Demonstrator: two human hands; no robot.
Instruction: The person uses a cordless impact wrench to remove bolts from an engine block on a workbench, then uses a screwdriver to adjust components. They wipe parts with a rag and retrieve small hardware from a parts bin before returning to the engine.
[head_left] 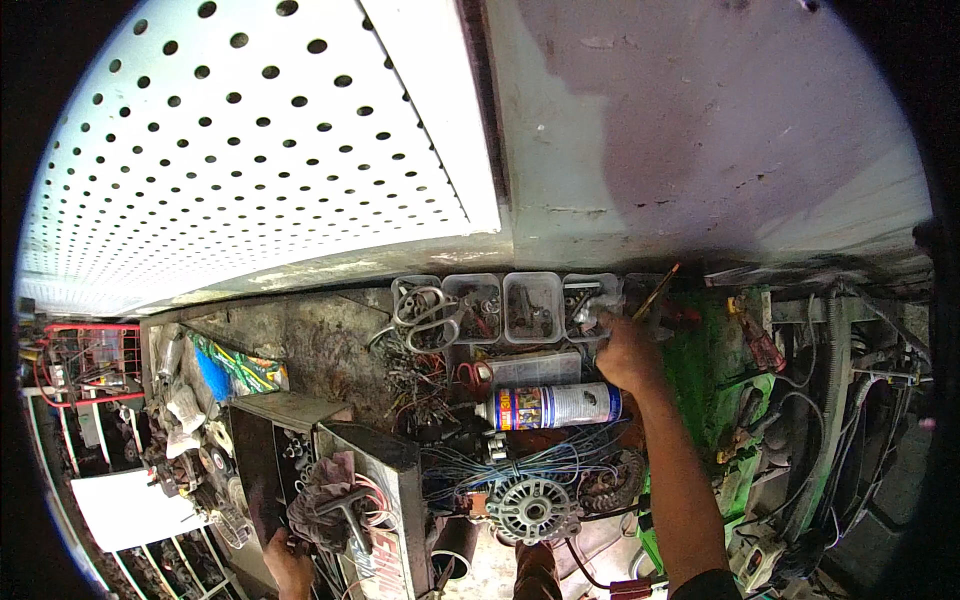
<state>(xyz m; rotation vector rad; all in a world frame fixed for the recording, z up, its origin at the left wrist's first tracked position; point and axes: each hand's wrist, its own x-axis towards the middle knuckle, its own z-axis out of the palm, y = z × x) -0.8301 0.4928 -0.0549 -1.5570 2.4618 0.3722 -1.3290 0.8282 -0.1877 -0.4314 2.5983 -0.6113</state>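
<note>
My right hand (630, 356) reaches to the back of the bench, its bent fingers at a clear plastic bin (578, 318) of small metal parts. What those fingers pinch is hidden. Low on the left, my left hand (288, 564) is curled beside an open metal box (372, 452); I cannot make out what it holds. A crumpled grey rag (325, 490) and a metal T-handle tool (350, 515) lie on that box. A spray can (553, 407) lies on its side near my right forearm. Below it sits a round finned alternator housing (533, 509) among blue wires.
More clear bins (531, 308) line the wall, with large scissors (424, 314) at their left. Tangled metal bits (410, 378) clutter the bench. A red wire rack (93, 362) stands far left. Cables and a red-handled tool (762, 348) occupy the right side.
</note>
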